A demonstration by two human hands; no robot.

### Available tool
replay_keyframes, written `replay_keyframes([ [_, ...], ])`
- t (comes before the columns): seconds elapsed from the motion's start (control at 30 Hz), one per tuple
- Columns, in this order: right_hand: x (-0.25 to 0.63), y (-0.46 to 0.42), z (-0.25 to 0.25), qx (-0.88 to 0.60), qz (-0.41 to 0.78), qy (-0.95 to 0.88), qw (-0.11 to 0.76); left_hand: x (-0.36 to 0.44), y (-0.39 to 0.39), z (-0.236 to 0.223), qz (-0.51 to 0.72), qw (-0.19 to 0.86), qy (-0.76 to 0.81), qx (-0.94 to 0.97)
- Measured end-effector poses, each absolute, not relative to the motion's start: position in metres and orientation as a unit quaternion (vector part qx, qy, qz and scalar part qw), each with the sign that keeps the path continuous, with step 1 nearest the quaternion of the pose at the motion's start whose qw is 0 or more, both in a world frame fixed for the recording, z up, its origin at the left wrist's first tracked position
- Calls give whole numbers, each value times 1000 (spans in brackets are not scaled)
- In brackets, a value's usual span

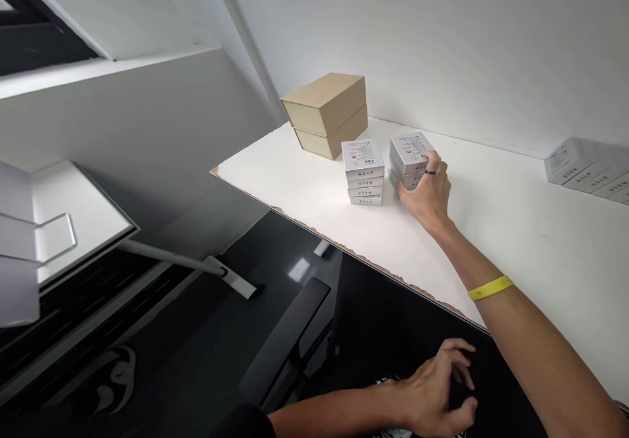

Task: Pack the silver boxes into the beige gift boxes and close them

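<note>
My right hand (428, 192), a dark ring on one finger and a yellow band on the wrist, is wrapped around a short stack of small white boxes (409, 156) standing on the white shelf (295, 179). Just left of it stands a second stack of several white boxes (364, 171), apart from the hand. My left hand (439, 389) hangs low below the shelf edge, over something dark, its fingers curled and spread with nothing visible in them.
Two stacked tan cardboard boxes (327, 114) sit at the back of the shelf by the wall. More white boxes (590, 169) lie at the far right. The shelf's front edge is chipped. Below are a dark floor, a black bench (285, 343) and a white pole.
</note>
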State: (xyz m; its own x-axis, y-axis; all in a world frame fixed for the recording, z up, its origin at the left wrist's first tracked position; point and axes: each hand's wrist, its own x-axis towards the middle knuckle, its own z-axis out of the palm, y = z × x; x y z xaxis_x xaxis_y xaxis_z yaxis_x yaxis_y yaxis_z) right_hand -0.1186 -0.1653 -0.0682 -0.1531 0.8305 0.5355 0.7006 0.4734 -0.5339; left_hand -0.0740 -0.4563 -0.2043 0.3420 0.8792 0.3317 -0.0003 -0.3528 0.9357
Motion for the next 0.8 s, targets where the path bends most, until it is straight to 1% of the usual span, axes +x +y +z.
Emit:
replay_keyframes([
  [0.43,-122,-157,-64,-499,86,-755,416,-67,-452,-213,446,489,337,670],
  [0.57,-122,-157,-60,-506,115,-753,405,-69,-453,-210,439,497,326,674],
  [0.63,-110,-162,-52,-494,114,-759,408,-72,-453,-207,425,499,334,677],
  [0.73,-68,-188,-29,-424,115,-785,437,-77,-451,-205,412,502,351,674],
  [0.8,-28,-220,-7,-385,166,-782,461,-79,-449,-204,407,511,348,672],
])
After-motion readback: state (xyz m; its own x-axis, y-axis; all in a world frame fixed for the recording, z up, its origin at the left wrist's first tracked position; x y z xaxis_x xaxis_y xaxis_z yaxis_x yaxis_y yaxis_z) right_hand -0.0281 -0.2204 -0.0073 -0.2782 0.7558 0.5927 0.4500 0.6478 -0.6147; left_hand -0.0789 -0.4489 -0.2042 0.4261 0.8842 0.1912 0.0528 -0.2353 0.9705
